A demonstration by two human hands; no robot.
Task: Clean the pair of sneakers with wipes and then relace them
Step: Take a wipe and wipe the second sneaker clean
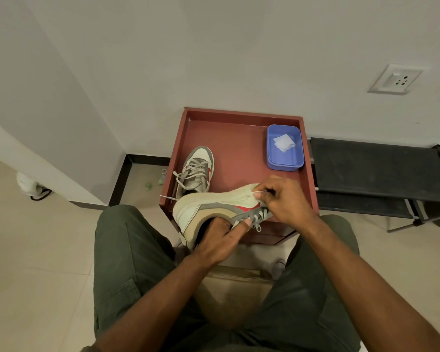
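Observation:
A white and grey sneaker with a red mark [214, 207] lies on its side at the front edge of a red-brown stand [239, 146]. My left hand [221, 240] grips it at the collar, fingers tucked into the opening. My right hand [287, 199] pinches a thin lace end at the toe side of the sneaker, above the grey laces. The second sneaker [197, 171] stands upright on the stand's left side, laced, its lace ends loose. A blue tray [285, 148] at the back right holds a white wipe [283, 143].
A black shoe rack [379, 171] stands to the right of the stand. The wall is directly behind, with a socket [396, 80] up right. Small green bits [148, 185] lie on the floor left of the stand. My knees flank the stand's front.

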